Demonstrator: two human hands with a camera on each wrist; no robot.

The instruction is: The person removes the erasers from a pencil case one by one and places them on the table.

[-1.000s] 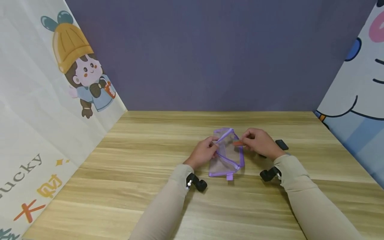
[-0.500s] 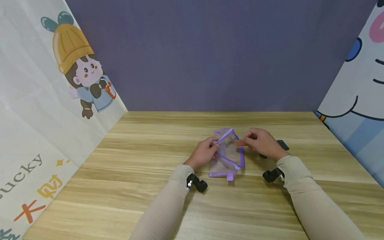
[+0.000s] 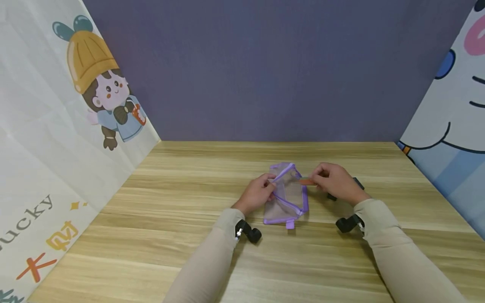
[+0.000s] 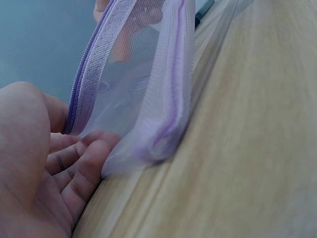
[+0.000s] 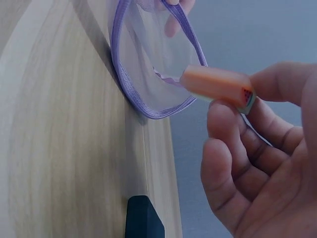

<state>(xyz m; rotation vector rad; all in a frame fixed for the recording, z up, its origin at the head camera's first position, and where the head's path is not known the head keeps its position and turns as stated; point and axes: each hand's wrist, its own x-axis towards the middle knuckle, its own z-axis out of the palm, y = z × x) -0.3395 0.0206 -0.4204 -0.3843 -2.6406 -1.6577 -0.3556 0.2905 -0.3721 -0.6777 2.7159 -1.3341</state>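
A purple-trimmed mesh zipper pouch stands unzipped on the table, its mouth facing right. My left hand pinches the zipper edge on its left side; in the left wrist view the thumb sits outside the purple zipper and the other fingers curl below it. My right hand pinches a small orange-red block with a green edge and dark seed-like dots on its end. In the right wrist view the block's far end is at the pouch mouth; whether it is inside, I cannot tell.
Partly behind my right hand lie dark objects on the wooden table; one dark block shows low in the right wrist view. A dark blue panel stands at the back. Printed cloths hang on both sides.
My right hand has drawn slightly to the right with the small orange-red block, away from the pouch's middle. The left hand and the pouch stay nearly still.
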